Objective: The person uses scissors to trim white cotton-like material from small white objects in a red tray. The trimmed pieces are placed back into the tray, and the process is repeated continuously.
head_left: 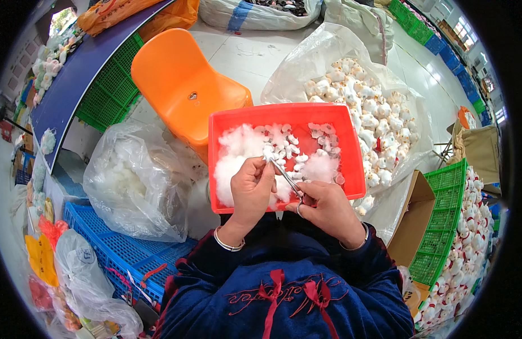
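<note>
Above a red plastic tray (359,169), my left hand (252,183) pinches a small white fabric piece (268,152) between thumb and fingertips. My right hand (327,208) grips metal forceps with ring handles (287,178). Their tips meet the white piece at my left fingertips; whether they are inside it is too small to tell. Fluffy white stuffing (238,146) fills the tray's left side, and a smaller tuft (320,168) lies at the right. Several small white and grey pieces (327,137) are scattered between and behind them.
An orange chair (182,85) stands behind the tray's left. A clear bag of stuffing (134,186) rests by a blue crate (119,248). At right are a bag of small white plush toys (385,121), a cardboard box (410,217) and a green crate (441,220).
</note>
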### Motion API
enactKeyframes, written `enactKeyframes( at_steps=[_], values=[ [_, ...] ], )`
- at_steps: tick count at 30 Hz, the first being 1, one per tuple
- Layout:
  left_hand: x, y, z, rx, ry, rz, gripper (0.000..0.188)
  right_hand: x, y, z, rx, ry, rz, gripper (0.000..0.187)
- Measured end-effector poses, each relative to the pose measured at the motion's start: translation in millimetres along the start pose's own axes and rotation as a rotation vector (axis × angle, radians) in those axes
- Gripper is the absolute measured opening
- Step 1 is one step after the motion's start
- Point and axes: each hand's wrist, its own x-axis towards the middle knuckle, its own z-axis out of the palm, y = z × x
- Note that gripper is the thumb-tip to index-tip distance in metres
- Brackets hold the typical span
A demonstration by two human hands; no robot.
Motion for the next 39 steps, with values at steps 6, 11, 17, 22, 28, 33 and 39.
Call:
enactKeyframes(
  at_steps=[6,11,17,22,28,33,39],
  values=[
    [20.8,22.8,-32.5,0.188,-0.223,-0.24,0.026,-7.1,18.7,-21.0,-0.382,0.182,-0.155,0.035],
    [25.0,32.4,-30.1,0.178,-0.331,-0.333,0.026,-6.7,14.7,-33.3,-0.537,0.116,-0.208,0.039],
    [28.5,25.4,-40.8,-0.009,-0.258,-0.425,0.017,-10.2,16.7,-48.9,-0.527,0.102,-0.181,0.052],
    [26.7,25.2,-32.5,0.007,-0.232,-0.435,0.018,-2.0,14.7,-47.2,-0.482,0.087,-0.219,0.052],
    [27.3,22.6,-30.7,-0.025,-0.226,-0.427,0.021,2.5,25.3,-48.3,-0.54,0.019,-0.2,0.049],
    [27.1,20.4,-25.0,0.1,-0.231,-0.377,0.021,4.9,25.2,-50.8,-0.544,-0.052,-0.181,0.039],
    [31.8,19.3,-26.3,0.033,-0.288,-0.504,0.02,7.7,33.9,-46.7,-0.329,-0.16,-0.153,0.034]
  ],
)
